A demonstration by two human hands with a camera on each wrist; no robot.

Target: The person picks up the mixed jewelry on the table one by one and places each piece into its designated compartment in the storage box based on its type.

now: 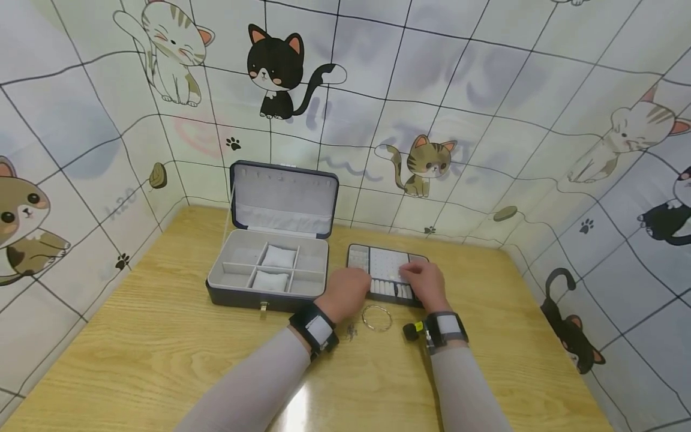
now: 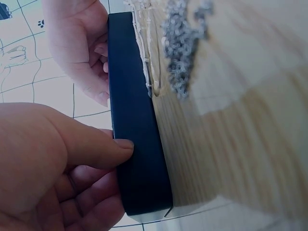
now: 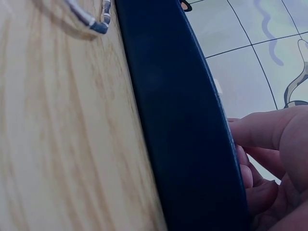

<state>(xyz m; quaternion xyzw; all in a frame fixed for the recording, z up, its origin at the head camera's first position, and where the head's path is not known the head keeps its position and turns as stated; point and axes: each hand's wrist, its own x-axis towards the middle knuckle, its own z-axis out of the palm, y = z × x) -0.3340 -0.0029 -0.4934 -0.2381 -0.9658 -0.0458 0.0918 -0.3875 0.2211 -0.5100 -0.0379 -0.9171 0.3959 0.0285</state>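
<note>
A dark-edged jewelry tray [image 1: 385,264] with a white dotted pad and ring rolls lies on the table. My left hand [image 1: 347,294] is at its front left corner; in the left wrist view the thumb [image 2: 124,144] lies on the dark front wall, with the other fingers curled in over the edge, gripping the tray. My right hand [image 1: 426,285] is over the right part of the pad, fingers bent and tips close together; I cannot tell whether they pinch something small. A bangle [image 1: 376,318] and a small heap of silver chain [image 1: 352,332] lie before the tray.
An open dark jewelry box [image 1: 237,297] stands to the left, its lid [image 1: 283,198] raised. Two small white cushions [image 1: 279,257] sit in its compartments. Behind the table [image 1: 162,360] hangs a cat-patterned curtain [image 1: 367,90].
</note>
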